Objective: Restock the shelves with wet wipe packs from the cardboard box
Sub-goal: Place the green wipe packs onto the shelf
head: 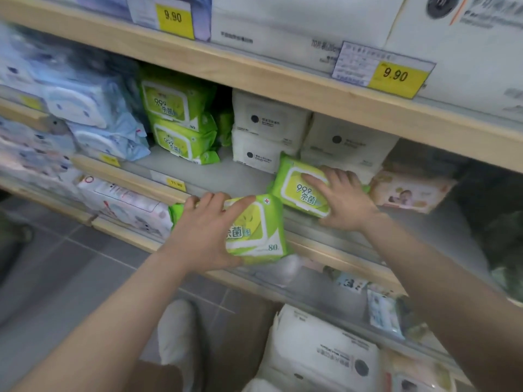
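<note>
Restocking is partly done: two green packs (pixel 181 123) stand stacked on the shelf (pixel 226 176), while the left hand (pixel 206 230) grips one pack (pixel 260 230) at its edge and the right hand (pixel 342 196) presses flat on another (pixel 297 185) (cardboard box not identifiable).

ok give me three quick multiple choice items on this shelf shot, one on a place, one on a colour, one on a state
1. Where do the stacked green packs stand?
A. between the blue packs and white packs
B. on the floor
C. on the top shelf

2. Colour of the 9.90 price tags?
A. red
B. yellow
C. blue

3. What are the hands doing?
A. both hang idle
B. one holds a tag
C. left hand and right hand each on a green pack

Answers: 1 A, blue packs left, white right. 2 B, yellow labels. 3 C, one pack under the left, another under the right.
</note>
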`<state>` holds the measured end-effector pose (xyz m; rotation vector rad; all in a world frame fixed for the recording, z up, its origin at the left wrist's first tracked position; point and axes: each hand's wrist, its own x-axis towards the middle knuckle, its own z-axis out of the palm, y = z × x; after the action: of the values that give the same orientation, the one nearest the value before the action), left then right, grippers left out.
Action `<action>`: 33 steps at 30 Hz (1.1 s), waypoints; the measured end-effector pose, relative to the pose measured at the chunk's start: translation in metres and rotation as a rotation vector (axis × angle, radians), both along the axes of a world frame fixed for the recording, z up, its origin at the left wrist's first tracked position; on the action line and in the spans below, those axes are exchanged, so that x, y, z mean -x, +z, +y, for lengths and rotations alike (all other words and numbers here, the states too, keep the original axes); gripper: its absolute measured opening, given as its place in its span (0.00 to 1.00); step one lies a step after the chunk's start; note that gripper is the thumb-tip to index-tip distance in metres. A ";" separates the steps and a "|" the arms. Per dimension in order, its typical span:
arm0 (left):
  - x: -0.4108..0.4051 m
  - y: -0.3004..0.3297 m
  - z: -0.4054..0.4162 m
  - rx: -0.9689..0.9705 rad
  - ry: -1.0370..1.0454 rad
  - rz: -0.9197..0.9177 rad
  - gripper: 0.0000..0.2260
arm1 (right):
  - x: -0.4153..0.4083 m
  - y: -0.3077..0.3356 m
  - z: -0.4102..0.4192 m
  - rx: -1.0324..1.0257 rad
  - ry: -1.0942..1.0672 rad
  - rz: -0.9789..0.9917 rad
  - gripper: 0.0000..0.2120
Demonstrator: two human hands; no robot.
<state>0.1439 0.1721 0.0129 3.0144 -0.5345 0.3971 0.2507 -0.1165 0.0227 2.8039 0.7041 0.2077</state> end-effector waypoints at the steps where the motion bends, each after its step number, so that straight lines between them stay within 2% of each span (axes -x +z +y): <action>1: -0.001 -0.001 0.000 -0.005 0.000 0.007 0.48 | 0.003 0.002 -0.002 -0.049 0.012 0.021 0.48; 4: 0.000 0.000 -0.002 -0.003 0.005 0.021 0.48 | 0.012 0.008 -0.005 -0.234 -0.031 0.089 0.44; 6: 0.002 0.001 -0.004 0.005 0.013 0.026 0.48 | 0.016 0.004 -0.011 -0.361 -0.165 0.093 0.42; 8: 0.005 0.002 -0.004 0.011 0.027 0.032 0.48 | 0.023 -0.004 -0.015 -0.544 -0.329 0.158 0.43; 11: 0.012 0.003 0.005 0.028 0.035 0.001 0.48 | 0.033 -0.011 -0.015 -0.697 -0.365 0.218 0.43; 16: 0.022 0.001 0.042 0.052 0.122 -0.002 0.48 | 0.021 -0.005 0.020 -0.741 -0.310 0.246 0.42; 24: 0.009 -0.005 0.116 -0.071 0.227 -0.005 0.47 | -0.032 -0.013 0.159 -0.761 -0.138 0.267 0.38; 33: 0.003 -0.038 0.177 -0.035 0.320 0.010 0.47 | -0.079 -0.026 0.271 -0.813 0.017 0.294 0.38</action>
<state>0.1408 0.3495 -0.0247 3.1365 -0.0555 0.3893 0.3294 0.1549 -0.0031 3.6585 0.8524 0.0942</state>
